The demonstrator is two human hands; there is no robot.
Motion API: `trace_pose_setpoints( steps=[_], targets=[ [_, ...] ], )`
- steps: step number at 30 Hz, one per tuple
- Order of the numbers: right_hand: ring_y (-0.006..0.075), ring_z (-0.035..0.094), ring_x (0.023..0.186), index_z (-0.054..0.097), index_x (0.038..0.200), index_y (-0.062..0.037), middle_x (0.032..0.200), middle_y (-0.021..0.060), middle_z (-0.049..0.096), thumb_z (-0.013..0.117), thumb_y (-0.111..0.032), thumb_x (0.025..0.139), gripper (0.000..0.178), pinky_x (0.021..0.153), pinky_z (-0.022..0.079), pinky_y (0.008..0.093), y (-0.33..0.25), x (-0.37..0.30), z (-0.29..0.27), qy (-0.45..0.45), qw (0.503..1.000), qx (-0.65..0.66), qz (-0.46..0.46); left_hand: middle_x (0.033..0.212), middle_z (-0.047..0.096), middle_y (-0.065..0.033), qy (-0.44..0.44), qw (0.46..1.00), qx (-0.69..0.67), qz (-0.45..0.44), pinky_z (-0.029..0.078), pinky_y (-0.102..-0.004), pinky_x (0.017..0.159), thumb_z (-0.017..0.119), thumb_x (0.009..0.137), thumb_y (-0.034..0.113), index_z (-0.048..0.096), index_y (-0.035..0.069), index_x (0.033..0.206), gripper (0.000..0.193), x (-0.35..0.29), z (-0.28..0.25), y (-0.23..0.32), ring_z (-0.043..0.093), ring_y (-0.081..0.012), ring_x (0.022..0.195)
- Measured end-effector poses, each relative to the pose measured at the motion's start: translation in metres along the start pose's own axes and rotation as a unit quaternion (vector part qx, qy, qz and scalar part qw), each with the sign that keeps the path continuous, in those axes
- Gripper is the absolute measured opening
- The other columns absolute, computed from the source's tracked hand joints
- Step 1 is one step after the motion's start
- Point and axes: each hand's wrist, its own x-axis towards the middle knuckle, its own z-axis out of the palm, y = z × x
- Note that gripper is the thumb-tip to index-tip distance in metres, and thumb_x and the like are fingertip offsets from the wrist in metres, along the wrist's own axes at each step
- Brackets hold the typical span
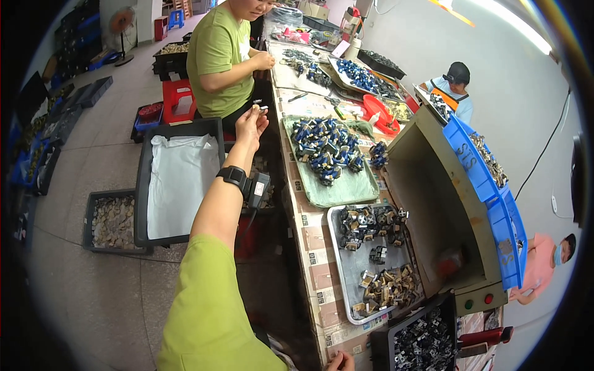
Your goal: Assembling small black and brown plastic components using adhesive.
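Note:
My left arm, with a black watch (pixel 234 176) on the wrist, reaches forward beside the workbench (pixel 318 272). Pinched in the fingers of my left hand (pixel 249 128) is a small white-and-dark part (pixel 263 109); its exact kind is too small to make out. Beyond it sits a co-worker (pixel 216 62) in a green shirt, hands together over the bench edge. My right hand (pixel 340 361) shows only curled fingers at the lower edge, by the bench's near side, and whatever they hold is hidden. Nearest to it is a metal tray (pixel 351 287) of small black and tan parts.
A green tray (pixel 331 195) holds a heap of blue-and-tan parts. On the right stands a beige machine housing (pixel 461 247) topped with blue bins (pixel 470 157). A black bin (pixel 383 346) of dark parts is near. Left of my arm sits a paper-lined black crate (pixel 143 204).

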Motion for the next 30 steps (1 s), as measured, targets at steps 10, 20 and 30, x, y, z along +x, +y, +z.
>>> trace_pose_setpoints(
  steps=[10,20,30],
  targets=[
    [0.0241,0.058,0.062,0.062,0.085,0.0005,0.072,0.0137,0.061,0.056,-0.008,0.081,0.011,0.058,0.046,0.0306,0.006,-0.002,-0.002,-0.003,1.0,0.003,-0.003,0.082,0.063,-0.002,0.03,0.999,-0.003,-0.028,0.05,-0.0221,0.062,0.059,0.084,0.026,0.059,0.008,0.093,0.02,-0.009,0.002,-0.001,0.055,-0.006,0.061],
    [0.0242,0.057,0.063,0.062,0.084,-0.0005,0.072,0.0133,0.061,0.057,-0.008,0.081,0.01,0.059,0.045,0.0319,-0.002,0.001,-0.001,0.006,0.999,-0.021,-0.024,0.08,0.063,-0.002,0.032,0.999,-0.015,-0.032,0.05,-0.0233,0.061,0.057,0.084,0.027,0.059,0.009,0.092,0.019,-0.001,-0.006,-0.001,0.054,-0.0064,0.06],
    [0.0271,0.058,0.063,0.062,0.084,-0.0009,0.073,0.0147,0.061,0.056,-0.011,0.081,0.012,0.059,0.045,0.0334,-0.012,0.001,-0.005,0.01,0.999,-0.045,-0.021,0.08,0.062,-0.002,0.035,0.999,-0.009,-0.038,0.05,-0.0235,0.06,0.058,0.084,0.027,0.059,0.01,0.093,0.02,-0.005,0.0,-0.001,0.054,-0.0061,0.059]
  ],
)
